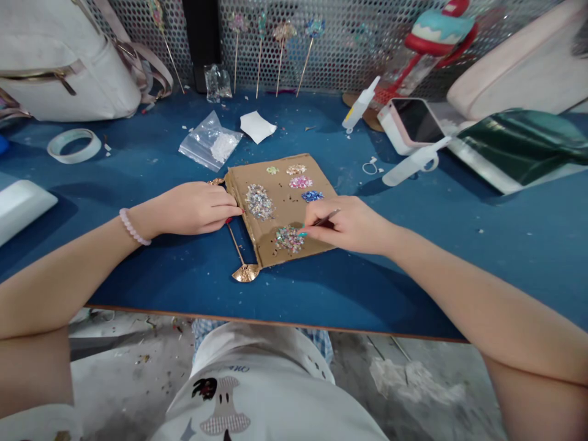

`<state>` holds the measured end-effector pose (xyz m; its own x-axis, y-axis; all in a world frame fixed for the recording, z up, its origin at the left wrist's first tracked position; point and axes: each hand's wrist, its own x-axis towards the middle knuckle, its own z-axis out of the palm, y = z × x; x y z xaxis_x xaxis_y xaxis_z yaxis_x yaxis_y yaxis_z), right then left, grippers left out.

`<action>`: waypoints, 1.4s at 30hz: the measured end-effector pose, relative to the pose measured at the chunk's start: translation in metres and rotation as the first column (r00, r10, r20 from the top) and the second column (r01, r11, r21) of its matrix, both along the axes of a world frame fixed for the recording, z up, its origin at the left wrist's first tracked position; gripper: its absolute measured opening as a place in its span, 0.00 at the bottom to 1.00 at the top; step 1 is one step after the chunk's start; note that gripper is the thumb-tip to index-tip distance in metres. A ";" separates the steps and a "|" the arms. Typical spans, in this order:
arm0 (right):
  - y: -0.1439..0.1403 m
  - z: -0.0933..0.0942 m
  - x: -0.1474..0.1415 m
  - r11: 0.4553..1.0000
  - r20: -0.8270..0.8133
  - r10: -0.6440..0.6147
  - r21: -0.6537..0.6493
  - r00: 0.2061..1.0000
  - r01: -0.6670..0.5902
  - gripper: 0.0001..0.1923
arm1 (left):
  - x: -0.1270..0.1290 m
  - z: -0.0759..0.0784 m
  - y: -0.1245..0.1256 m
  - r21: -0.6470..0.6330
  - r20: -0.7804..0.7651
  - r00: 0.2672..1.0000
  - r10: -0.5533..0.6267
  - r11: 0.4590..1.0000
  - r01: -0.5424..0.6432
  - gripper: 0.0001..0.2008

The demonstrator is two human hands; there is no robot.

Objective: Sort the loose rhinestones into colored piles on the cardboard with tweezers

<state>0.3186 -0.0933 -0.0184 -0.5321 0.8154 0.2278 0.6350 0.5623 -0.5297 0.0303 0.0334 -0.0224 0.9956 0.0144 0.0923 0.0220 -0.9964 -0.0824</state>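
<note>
Left hand: the left hand (195, 209) lies palm down at the left edge of the cardboard sheet (281, 207), fingers curled over a gold hair stick (239, 252). The fingertips meet the cardboard edge. How tightly the stick is pinned cannot be told.
Right hand: the right hand (351, 224) rests on the right part of the cardboard, thumb and fingers pinched shut on a thin picking tool (324, 220). The tool's tip points left, at the nearest bead pile (290, 239).
Hair stick: lies along the cardboard's left edge, touching it. Its fan-shaped end (245, 273) sticks out past the near left corner of the sheet; the far end is under the left hand.
Cardboard: flat on the blue table (482, 245), turned slightly. It carries several small separate piles of beads and sequins, among them a silvery pile (260, 202), a pink pile (300, 182) and a blue pile (312, 196).
Near edge: the table's front edge runs just below the cardboard, with a narrow strip of bare blue between.
Open room, right: bare table from the right forearm out to the right edge.
Open room, left: bare table between the left forearm and the tape roll (74, 146).
Far side: crowded. Plastic bag (210, 146), white paper scrap (257, 127), small bottle (361, 105), pink phone (408, 124), green foil sheet (519, 147), white backpack (59, 58); decorated sticks (281, 52) lean against the mesh wall.
</note>
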 end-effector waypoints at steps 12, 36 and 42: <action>0.000 -0.001 -0.001 1.000 0.015 -0.001 -0.003 1.000 0.001 0.18 | 0.001 0.000 0.000 0.034 0.019 0.999 -0.034 0.999 0.033 0.17; 0.025 -0.016 0.016 0.872 -0.199 -0.445 0.123 0.873 0.473 0.16 | 0.000 -0.001 0.001 -0.013 0.014 1.000 -0.008 1.000 0.008 0.17; 0.049 -0.030 0.026 0.779 -0.218 -0.568 0.167 0.794 0.604 0.15 | -0.001 -0.003 0.001 -0.015 0.007 1.000 0.003 1.000 -0.003 0.16</action>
